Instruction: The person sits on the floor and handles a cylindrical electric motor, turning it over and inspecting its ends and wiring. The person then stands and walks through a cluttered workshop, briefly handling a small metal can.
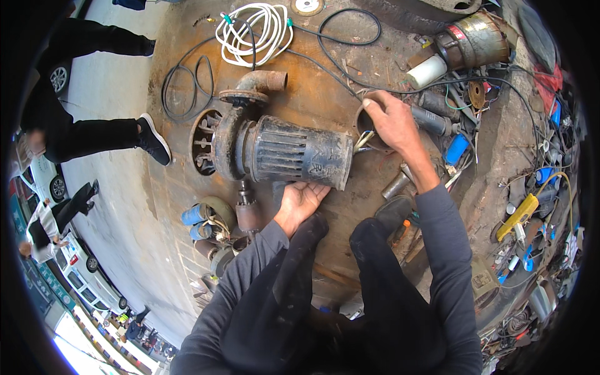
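A dirty black submersible pump (300, 150) lies on its side on the rusty ground, its finned motor body pointing right. My left hand (301, 203) is palm up at the near side of the body, fingers stretched out and touching its lower edge. At the open right end, wires (364, 141) come out and run toward a round dark end cover (364, 120). My right hand (392, 119) grips this cover by its rim, thumb on top; some of its fingers are hidden. A rusty elbow outlet (265, 81) stands at the pump's far side.
A coiled white cable (253, 34) and black cable loops lie at the far side. Another motor (472, 40) rests far right, near scrap, cylinders and a yellow tool (517, 217). Stator parts (212, 215) sit at left. People and parked cars (87, 269) are further left.
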{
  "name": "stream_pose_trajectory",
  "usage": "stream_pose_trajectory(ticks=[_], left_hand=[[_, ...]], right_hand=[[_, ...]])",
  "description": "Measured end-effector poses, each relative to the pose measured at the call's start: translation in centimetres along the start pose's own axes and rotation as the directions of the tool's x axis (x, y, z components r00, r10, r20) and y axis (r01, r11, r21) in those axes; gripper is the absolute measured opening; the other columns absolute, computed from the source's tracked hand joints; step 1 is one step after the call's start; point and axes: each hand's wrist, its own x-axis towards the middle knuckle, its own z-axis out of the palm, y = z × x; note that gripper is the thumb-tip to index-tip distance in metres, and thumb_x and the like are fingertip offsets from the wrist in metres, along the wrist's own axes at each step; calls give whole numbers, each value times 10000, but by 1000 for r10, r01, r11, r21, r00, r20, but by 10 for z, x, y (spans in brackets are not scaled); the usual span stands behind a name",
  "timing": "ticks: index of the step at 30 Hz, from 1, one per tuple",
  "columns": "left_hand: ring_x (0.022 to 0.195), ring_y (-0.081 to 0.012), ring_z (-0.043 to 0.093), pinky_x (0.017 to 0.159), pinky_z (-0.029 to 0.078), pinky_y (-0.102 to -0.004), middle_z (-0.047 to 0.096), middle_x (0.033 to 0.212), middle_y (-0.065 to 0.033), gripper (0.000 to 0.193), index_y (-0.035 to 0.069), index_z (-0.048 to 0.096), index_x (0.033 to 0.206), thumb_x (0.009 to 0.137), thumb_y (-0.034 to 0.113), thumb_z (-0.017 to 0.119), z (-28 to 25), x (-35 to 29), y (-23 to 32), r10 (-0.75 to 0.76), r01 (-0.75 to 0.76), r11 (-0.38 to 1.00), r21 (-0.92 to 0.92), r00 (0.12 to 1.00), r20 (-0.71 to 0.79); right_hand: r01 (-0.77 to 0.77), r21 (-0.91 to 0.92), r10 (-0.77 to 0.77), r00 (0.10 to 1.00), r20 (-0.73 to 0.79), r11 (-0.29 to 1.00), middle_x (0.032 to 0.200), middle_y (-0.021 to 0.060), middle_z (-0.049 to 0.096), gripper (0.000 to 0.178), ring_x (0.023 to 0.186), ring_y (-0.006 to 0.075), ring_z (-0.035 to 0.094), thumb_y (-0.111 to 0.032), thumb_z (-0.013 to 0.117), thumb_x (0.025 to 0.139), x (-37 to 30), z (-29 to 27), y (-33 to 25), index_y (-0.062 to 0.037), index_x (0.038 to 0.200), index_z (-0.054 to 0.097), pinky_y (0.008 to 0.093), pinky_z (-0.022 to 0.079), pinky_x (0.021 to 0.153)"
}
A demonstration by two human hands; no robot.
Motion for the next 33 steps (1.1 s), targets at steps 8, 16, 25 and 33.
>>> stream_pose_trajectory(ticks=[8,16,25,33], left_hand=[[1344,-321,569,1145,439,-523,615,1468,-113,606,86,575,1430,1072,534,376,34,6,1,164,-175,975,-139,982,-90],[1347,-355,568,1187,402,-573,607,1483,-123,523,80,615,1392,1103,428,351,42,23,-9,199,-223,914,-339,974,-105],[1364,-370,539,1198,387,-571,570,1504,-158,595,58,597,1413,1092,434,265,34,-1,-28,63,-199,884,-424,948,-312],[1313,-319,591,1150,460,-519,629,1435,-126,535,47,619,1363,1105,396,307,63,-35,-38,18,-92,969,-229,951,-309]], right_hand=[[29,-201,84,843,531,979,1253,347,673,761,1222,469,640,-626,510,1011,26,79,-23,72,1256,691,496,505,1032],[132,-352,143,742,654,927,1200,424,644,919,1195,532,625,-691,333,1050,26,80,-25,145,1228,670,536,472,1061],[44,-373,214,753,622,927,1081,428,664,811,1116,566,633,-638,382,1066,-11,59,-28,120,1135,661,576,487,997],[10,-328,203,767,608,945,1009,421,659,701,1051,563,640,-546,424,1060,-32,18,-36,116,1079,652,587,481,929]])
